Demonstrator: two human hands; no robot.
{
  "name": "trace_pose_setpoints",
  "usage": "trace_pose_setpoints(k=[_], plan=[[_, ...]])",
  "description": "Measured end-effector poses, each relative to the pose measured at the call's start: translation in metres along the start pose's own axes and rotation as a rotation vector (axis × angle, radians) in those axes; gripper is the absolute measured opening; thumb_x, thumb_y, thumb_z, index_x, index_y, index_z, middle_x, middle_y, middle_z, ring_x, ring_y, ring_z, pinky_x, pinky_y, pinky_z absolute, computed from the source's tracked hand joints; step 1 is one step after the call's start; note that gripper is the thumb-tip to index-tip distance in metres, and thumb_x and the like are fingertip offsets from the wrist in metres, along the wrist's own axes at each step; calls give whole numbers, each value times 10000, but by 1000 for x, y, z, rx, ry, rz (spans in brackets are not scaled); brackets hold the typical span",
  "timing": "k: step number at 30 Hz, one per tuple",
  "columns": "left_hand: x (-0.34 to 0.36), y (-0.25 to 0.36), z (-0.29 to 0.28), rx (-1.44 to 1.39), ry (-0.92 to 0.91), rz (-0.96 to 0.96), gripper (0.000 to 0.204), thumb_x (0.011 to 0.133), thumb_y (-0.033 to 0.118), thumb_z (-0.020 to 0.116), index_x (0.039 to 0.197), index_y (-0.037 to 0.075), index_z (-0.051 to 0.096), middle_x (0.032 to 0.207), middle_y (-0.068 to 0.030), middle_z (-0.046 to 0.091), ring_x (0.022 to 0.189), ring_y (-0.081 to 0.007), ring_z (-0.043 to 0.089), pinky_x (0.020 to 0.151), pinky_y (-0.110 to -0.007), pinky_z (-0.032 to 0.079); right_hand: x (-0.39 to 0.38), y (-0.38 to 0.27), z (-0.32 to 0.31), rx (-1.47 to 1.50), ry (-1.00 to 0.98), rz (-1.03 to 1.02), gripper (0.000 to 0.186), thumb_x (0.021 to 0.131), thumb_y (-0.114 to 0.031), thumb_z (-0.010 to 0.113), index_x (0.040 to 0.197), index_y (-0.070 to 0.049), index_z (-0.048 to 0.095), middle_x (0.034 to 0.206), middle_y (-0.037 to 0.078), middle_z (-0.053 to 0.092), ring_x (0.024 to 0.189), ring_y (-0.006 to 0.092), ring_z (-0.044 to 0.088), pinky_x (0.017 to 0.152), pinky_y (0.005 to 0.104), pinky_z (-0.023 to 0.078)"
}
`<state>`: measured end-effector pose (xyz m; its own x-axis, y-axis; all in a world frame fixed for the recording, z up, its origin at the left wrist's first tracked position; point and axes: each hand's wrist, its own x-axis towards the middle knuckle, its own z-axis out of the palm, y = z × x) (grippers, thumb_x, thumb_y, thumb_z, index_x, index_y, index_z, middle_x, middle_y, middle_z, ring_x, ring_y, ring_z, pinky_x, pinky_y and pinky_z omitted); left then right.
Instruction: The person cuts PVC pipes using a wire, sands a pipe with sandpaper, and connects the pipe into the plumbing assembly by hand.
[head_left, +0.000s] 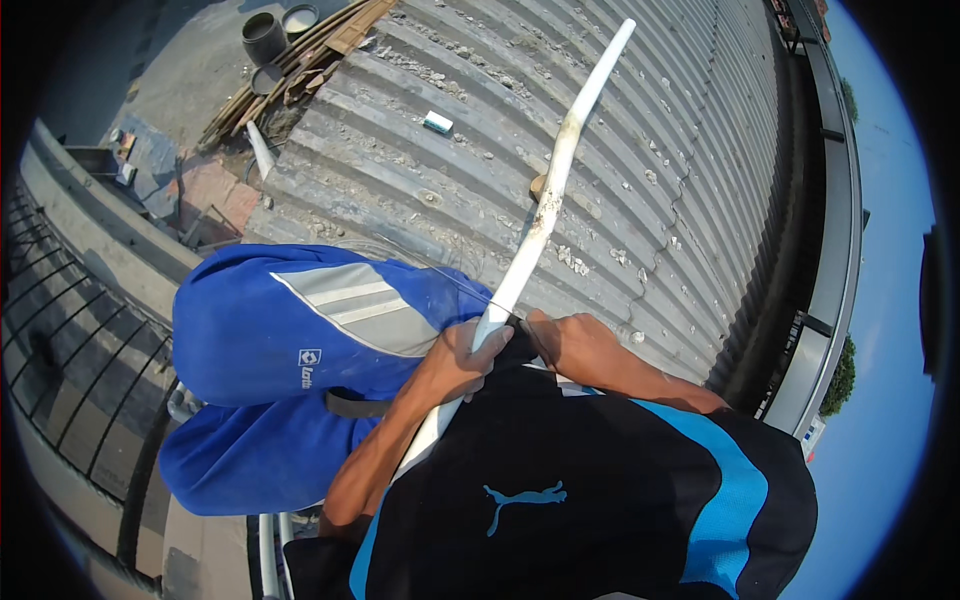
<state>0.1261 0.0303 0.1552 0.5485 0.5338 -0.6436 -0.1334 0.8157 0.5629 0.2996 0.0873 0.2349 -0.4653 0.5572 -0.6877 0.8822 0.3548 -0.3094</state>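
A long white plastic pipe (512, 275) slants across my body, its far end rising over the corrugated roof. Brown scorch-like stains mark its upper middle, where it bends slightly. My left hand (462, 360) is closed round the lower part of the pipe, in front of my waist. Beside it, close to the pipe, my right hand (572, 342) is curled into a fist at the dark hem of my shirt. What its fingers hold, if anything, is hidden. A thin wire (440, 268) runs over my blue trousers toward the pipe near my left hand.
Grey corrugated roofing (400, 185) strewn with rubble spreads ahead, with a small white-and-green box (437, 122) on it. Bamboo poles (290, 75) and a dark bucket (263, 38) stand far left. Metal bars (75, 400) line the left side; a gutter edge (835, 200) curves along the right.
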Motion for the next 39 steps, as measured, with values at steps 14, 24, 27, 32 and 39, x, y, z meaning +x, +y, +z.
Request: trace_pose_setpoints(k=[14, 24, 27, 32, 39], plan=[[2, -9, 1, -97, -75, -33, 295, 921, 347, 497, 881, 55, 470, 536, 33, 366, 410, -51, 361, 363, -240, 316, -51, 11, -6, -97, -116, 124, 163, 853, -159, 498, 914, -14, 457, 564, 214, 555, 551, 400, 583, 470, 494, 441], [15, -12, 3, 68, -69, 20, 420, 902, 414, 488, 891, -4, 531, 552, -52, 477, 456, -152, 518, 418, -308, 420, -59, 15, -3, -86, -86, 177, 148, 854, -155, 497, 899, -19, 460, 547, 215, 542, 552, 404, 579, 474, 493, 440], [17, -8, 6, 272, 21, 203, 417, 902, 396, 486, 901, -17, 540, 562, -79, 511, 438, -173, 538, 403, -325, 428, -10, 2, 13, -50, -11, 54, 145, 855, -152, 496, 898, -19, 458, 544, 215, 536, 550, 406, 572, 474, 491, 436], [11, -4, 12, 156, -29, 4, 327, 908, 352, 508, 851, 30, 530, 544, -4, 432, 415, -99, 451, 361, -273, 382, -61, 20, 13, -63, -35, 145, 138, 856, -146, 493, 896, -19, 456, 538, 216, 526, 547, 410, 562, 475, 487, 429], [17, -9, 16, 326, 78, 231, 376, 897, 371, 523, 886, -4, 534, 547, -65, 495, 475, -153, 519, 463, -323, 414, -10, 20, 39, -3, 138, 44, 133, 858, -142, 486, 920, -28, 454, 552, 218, 538, 545, 418, 559, 474, 492, 422]])
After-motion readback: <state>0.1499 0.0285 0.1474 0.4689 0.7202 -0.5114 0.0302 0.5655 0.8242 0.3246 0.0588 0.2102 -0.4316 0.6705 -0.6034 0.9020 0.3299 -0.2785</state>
